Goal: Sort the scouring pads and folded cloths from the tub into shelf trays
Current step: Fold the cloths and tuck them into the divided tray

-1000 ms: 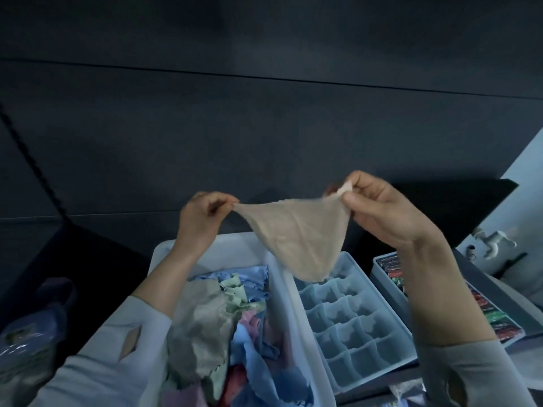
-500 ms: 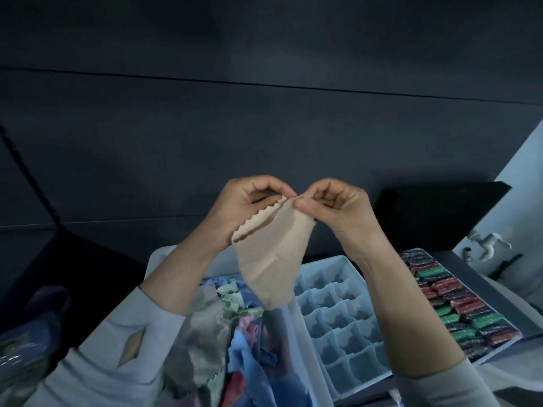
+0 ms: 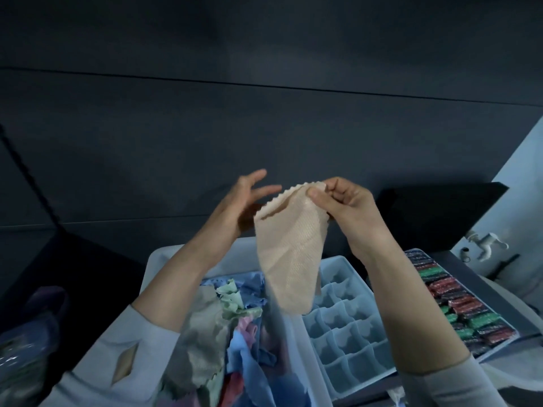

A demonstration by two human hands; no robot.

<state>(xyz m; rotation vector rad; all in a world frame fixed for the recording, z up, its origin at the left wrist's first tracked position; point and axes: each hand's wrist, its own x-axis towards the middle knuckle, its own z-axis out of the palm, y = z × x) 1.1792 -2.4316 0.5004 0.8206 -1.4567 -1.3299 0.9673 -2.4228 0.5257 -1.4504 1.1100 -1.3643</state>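
Nearest the viewer, two forearms in pale grey sleeves (image 3: 97, 374) rise from the lower edge of the head view. Below and between them stands the white tub (image 3: 164, 259), the landmark for what follows. Inside the tub lies a loose heap of cloths (image 3: 235, 333): a grey-green piece with a pinked edge to the left, blue pieces in the middle, some mint green and pink among them. Just right of the tub, touching or nearly touching its wall, sits a pale blue divided tray (image 3: 346, 333) of small square cells; those in sight hold nothing. Right of that tray, further from the tub, a second tray (image 3: 505, 333) is packed with rows of red, green and dark scouring pads (image 3: 458, 301).

Above the tub's far right corner hangs the beige cloth (image 3: 291, 254), folded on itself and tapering downward, its zigzag top edge uppermost and its lower tip over the gap between tub and divided tray. The right hand (image 3: 343, 207) pinches the cloth's upper corner between thumb and curled fingers. The left hand (image 3: 241, 207) is beside the cloth above the tub's far rim, fingers spread and straight, gripping nothing; whether its palm touches the fabric cannot be told.

Beyond the tub a dark panelled wall (image 3: 264, 113) fills the background, with a pale surface (image 3: 523, 201) at far right.
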